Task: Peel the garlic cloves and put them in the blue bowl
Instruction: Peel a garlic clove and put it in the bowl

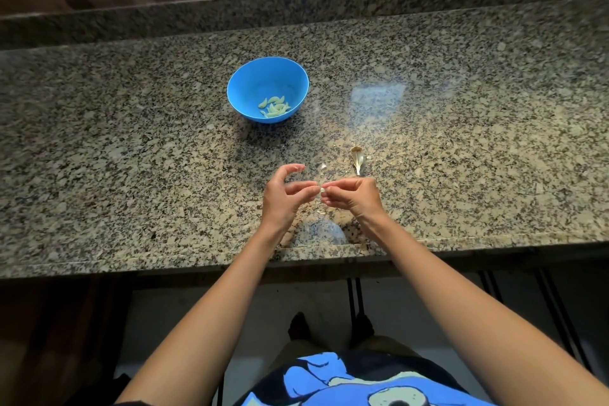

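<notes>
Nearest me, over the counter edge, the left hand (pixel 285 198) and right hand (pixel 354 196) pinch one small clove (pixel 320 189) between curled fingertips, seemingly mid-peel, a husk (pixel 358 160) lies just beyond, and farther back the bowl (pixel 232 92) holds several peeled cloves (pixel 275 106).

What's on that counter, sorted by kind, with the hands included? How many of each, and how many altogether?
Blue bowl: 1
Pile of peeled cloves, in the bowl, too overlapped to count singly: 1
Clove being peeled, pinched between both hands: 1
Garlic stalk, lying on the counter: 1
Hands, left hand and right hand: 2
Total: 6
</notes>
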A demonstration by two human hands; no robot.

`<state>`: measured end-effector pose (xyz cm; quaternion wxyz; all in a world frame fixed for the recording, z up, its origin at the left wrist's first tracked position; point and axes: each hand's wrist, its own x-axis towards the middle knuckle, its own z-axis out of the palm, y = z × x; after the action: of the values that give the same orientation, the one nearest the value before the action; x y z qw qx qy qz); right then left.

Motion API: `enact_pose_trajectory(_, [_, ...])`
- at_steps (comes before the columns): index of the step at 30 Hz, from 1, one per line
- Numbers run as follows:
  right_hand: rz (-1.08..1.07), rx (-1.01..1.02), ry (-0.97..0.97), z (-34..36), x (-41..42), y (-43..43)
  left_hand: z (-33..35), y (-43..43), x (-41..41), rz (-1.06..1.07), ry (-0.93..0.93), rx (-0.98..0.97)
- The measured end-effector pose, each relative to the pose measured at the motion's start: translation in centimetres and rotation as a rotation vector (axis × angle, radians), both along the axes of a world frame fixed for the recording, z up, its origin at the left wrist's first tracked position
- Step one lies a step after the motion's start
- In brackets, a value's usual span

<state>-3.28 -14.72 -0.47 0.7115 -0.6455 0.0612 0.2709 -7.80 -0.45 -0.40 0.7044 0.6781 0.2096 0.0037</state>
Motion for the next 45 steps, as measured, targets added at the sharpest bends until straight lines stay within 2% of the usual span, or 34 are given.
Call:
enact_pose_trajectory(5, [0.066, -0.085, -0.088, 0.3, 0.1, 0.3, -0.2, -0.2, 0.2, -0.011, 0.011, 0.053])
enact_pose_trajectory(7, [0.093, -0.076, -0.072, 0.6, 0.4, 0.1, 0.1, 0.1, 0.2, -0.018, 0.022, 0.018])
enact_pose_trajectory(13, [-0.023, 0.276, 0.412, 1.4, 0.6, -0.7, 1.0, 0.8, 0.2, -0.054, 0.028, -0.235])
enact_pose_trajectory(15, [-0.055, 0.336, 0.501, 1.2, 0.5, -0.8, 1.0, 0.7, 0.2, -0.044, 0.050, -0.302])
enact_pose_trajectory(17, [0.007, 0.199, 0.363, 0.9, 0.5, -0.5, 0.7, 0.5, 0.0, -0.006, 0.088, -0.325])
enact_pose_trajectory(19, [0.097, -0.144, 0.003, 0.8, 0.6, -0.1, 0.4, 0.5, -0.3, 0.080, 0.114, -0.342])
enact_pose_trajectory(20, [0.108, -0.269, -0.151, 0.7, 0.6, 0.2, 0.3, 0.6, -0.3, 0.137, 0.121, -0.365])
enact_pose_trajectory(21, [0.095, -0.316, -0.223, 0.7, 0.6, 0.2, 0.3, 0.6, -0.3, 0.179, 0.124, -0.391])
enact_pose_trajectory(24, [0.061, -0.296, -0.199, 0.3, 0.7, 0.4, 0.2, 1.0, -0.3, 0.169, 0.127, -0.342])
enact_pose_trajectory(28, [0.077, -0.449, -0.273, -0.2, 0.4, 0.6, 0.0, 0.8, -0.4, 0.109, 0.109, -0.165])
enact_pose_trajectory(31, [0.147, -0.498, -0.350, -0.4, 0.3, 0.7, 0.0, 0.3, -0.4, 0.111, 0.070, -0.102])
enact_pose_trajectory(35, [0.198, -0.494, -0.526, -0.3, -0.3, 0.9, 0.1, -0.3, -0.2, 0.201, 0.089, -0.137])
enact_pose_trajectory(41, [0.187, -0.579, -0.815, -0.6, -1.1, 0.5, 0.8, -0.7, -0.3, 0.263, 0.167, -0.333])
enact_pose_trajectory(45, [0.171, -0.571, -0.866, -0.5, -1.4, 0.6, 1.1, -0.4, -0.2, 0.214, 0.156, -0.281])
